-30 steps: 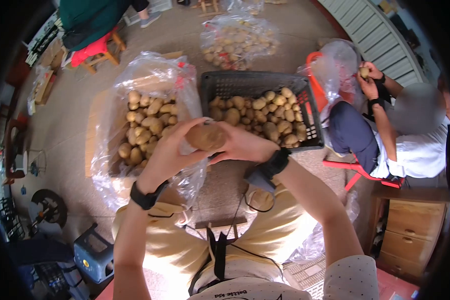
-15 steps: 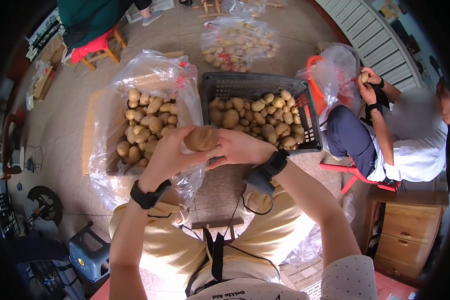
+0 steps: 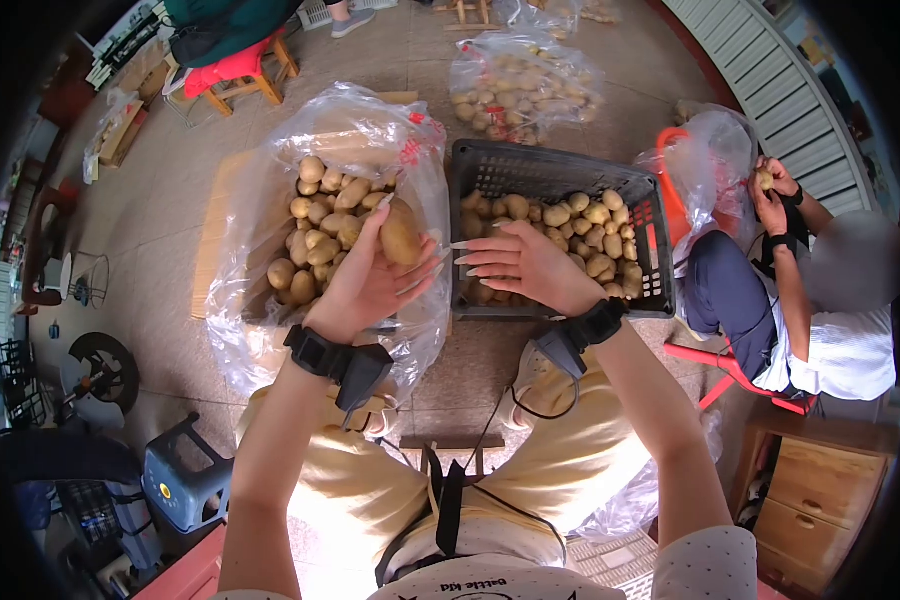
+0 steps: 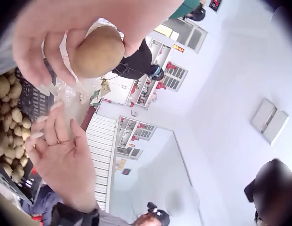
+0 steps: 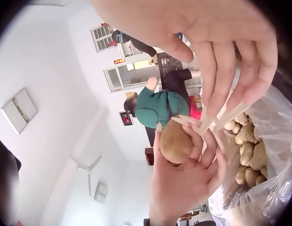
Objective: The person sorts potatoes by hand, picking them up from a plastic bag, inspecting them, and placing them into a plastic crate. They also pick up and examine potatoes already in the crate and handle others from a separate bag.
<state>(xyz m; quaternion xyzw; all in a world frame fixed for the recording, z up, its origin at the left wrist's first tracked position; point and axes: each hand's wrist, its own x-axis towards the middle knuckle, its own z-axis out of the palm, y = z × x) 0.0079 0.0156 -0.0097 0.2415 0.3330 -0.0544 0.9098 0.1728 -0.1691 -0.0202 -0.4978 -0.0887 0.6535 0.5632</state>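
The left hand (image 3: 362,285) holds a large potato (image 3: 401,235) between thumb and fingers, palm turned up, over the right edge of the plastic-lined cardboard box (image 3: 213,235). The right hand (image 3: 550,270) holds nothing; its fingers reach out nearly straight, with narrow gaps, over the left part of a black crate (image 3: 560,163). Its fingertips are near the left hand's fingers; whether they touch, I cannot tell. Each wrist has a black band (image 3: 595,318).

Many potatoes (image 3: 320,240) lie in the box, inside a clear plastic bag (image 3: 232,310) with red print too small to read. More potatoes (image 3: 600,235) lie in the crate, just right of the box. Beyond the crate, on the floor, is another clear bag (image 3: 530,85) with potatoes inside.

At the right, a seated person (image 3: 725,290) holds 1 small potato (image 3: 765,179) with 2 hands, near an orange tub (image 3: 672,190) and on a red stool (image 3: 710,368). Near right are wooden drawers (image 3: 818,480); near left, a blue stool (image 3: 183,480).

The camera wearer's shirt (image 3: 500,590) reads "Battle kid". In the left wrist view, a small red and yellow sign (image 4: 178,48) hangs on the far wall, its writing illegible.
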